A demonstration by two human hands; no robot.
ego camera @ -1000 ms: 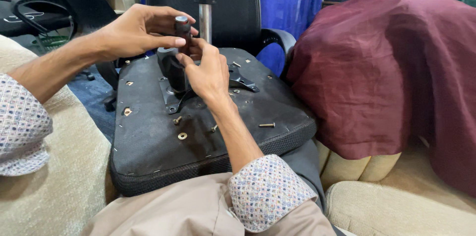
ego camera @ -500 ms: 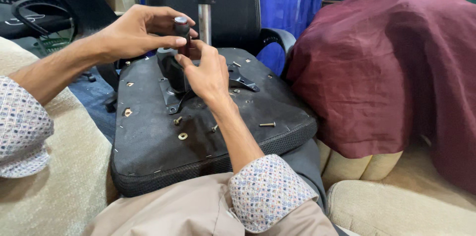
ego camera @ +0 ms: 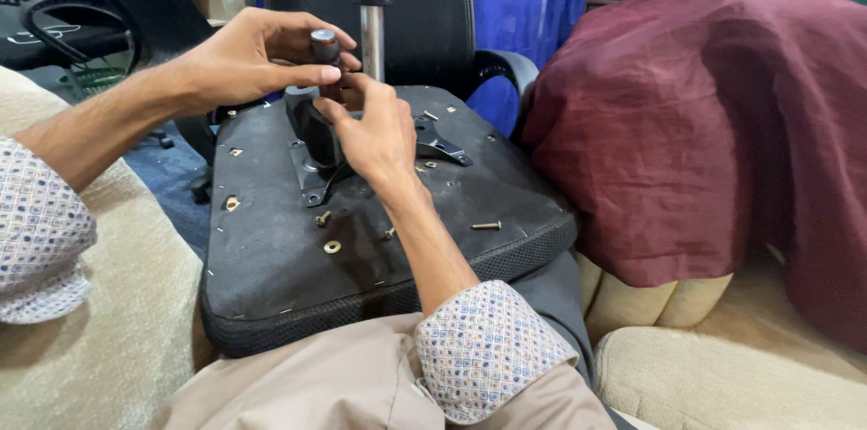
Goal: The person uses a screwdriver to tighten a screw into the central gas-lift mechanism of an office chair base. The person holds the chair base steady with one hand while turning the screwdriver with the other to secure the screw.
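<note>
Head view is showing me bent over an upturned black seat pad [ego camera: 271, 258] that is lying across my lap, underside up so its fittings are facing me. My left hand [ego camera: 244, 55] is reaching in from the left, its fingers [ego camera: 307, 75] pinching a short dark knob with a metal cap [ego camera: 324, 43] that is standing upright over the black metal mounting bracket [ego camera: 312, 136] near the far edge of the pad. My right hand [ego camera: 375, 127] is coming up from below, fingers curled around the base of that same post just under the left hand, steadying it against the bracket; I am judging that one hand is holding while the other is turning, though the picture cannot confirm it. A brass-coloured screw [ego camera: 486, 226] is lying loose on the pad to my right, and a small washer [ego camera: 332, 247] is sitting nearer my lap. A maroon cloth [ego camera: 704, 123] is draped over the cushion beside me. Behind the pad a chrome pole [ego camera: 371, 42] is rising against a black chair back [ego camera: 424, 5].
</note>
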